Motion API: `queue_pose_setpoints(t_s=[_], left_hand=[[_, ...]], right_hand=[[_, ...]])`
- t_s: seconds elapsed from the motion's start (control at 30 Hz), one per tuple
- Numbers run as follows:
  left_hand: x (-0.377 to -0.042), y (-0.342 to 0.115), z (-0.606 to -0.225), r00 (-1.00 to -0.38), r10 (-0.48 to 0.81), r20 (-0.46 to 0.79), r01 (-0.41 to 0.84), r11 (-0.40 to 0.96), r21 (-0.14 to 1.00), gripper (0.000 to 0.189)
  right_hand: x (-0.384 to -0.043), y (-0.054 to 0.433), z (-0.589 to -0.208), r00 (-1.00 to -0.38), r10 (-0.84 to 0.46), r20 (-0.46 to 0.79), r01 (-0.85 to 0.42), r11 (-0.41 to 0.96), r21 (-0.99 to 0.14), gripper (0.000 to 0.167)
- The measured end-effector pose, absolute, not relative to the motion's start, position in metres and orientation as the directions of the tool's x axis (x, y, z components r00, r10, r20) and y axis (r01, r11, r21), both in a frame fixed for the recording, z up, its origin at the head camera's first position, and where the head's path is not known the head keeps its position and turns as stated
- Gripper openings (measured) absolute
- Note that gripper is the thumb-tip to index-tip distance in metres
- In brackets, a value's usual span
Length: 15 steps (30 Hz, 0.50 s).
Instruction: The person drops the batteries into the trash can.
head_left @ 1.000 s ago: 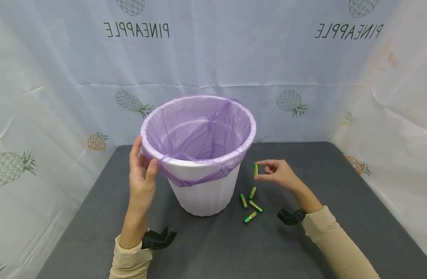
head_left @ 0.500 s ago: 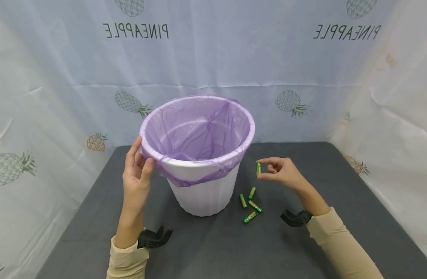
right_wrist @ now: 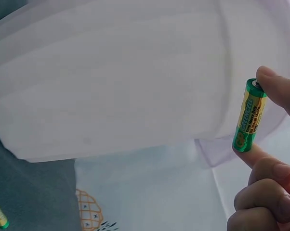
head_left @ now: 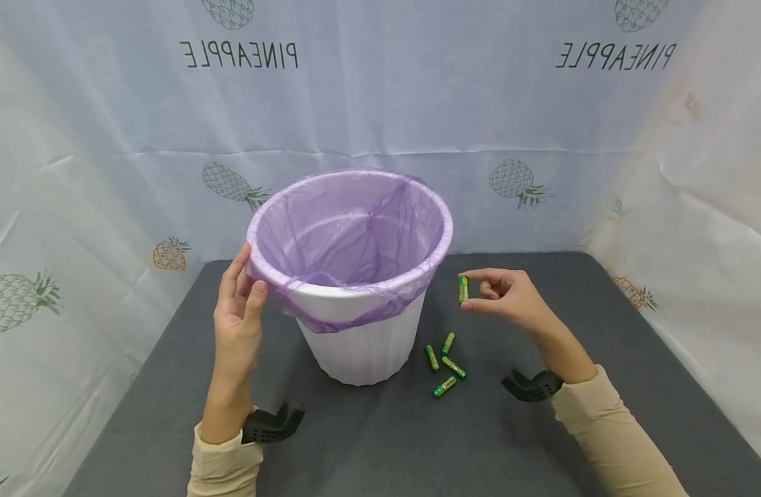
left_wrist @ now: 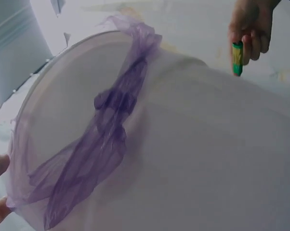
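A white trash can lined with a thin purple bag stands on the dark table, the bag folded over its rim. At the can's left side my left hand touches the outside of the rim with fairly straight fingers, thumb apart from them. To the right of the can, my right hand pinches a green and yellow battery by its two ends between thumb and index finger, other fingers curled in. Below it on the table lie several more batteries. In the left wrist view, a gathered length of bag hangs outside the can.
The dark table ends at a pale curtain printed with pineapples, which hangs behind and on both sides. Black camera mounts sit on both wrists.
My right hand has moved slightly right and up, still pinching the battery. My left hand has shifted a little left along the rim. The batteries on the table stay put.
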<state>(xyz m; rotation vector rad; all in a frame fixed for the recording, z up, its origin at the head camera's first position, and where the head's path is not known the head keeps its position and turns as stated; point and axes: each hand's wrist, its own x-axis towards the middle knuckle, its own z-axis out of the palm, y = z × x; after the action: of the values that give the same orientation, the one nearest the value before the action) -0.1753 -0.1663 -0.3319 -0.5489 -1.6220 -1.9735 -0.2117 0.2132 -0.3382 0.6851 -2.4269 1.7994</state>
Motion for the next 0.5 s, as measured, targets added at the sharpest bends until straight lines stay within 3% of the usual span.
queue_pose_setpoints(t_s=[0.5], left_hand=[[-0.175, -0.159, -0.331, -0.791, -0.198, 0.579, 0.612, -0.27, 0.743, 0.048]], right_hand=[[-0.201, 0.208, -0.311, -0.881, -0.315, 0.354, -0.414, 0.148, -0.898, 0.04]])
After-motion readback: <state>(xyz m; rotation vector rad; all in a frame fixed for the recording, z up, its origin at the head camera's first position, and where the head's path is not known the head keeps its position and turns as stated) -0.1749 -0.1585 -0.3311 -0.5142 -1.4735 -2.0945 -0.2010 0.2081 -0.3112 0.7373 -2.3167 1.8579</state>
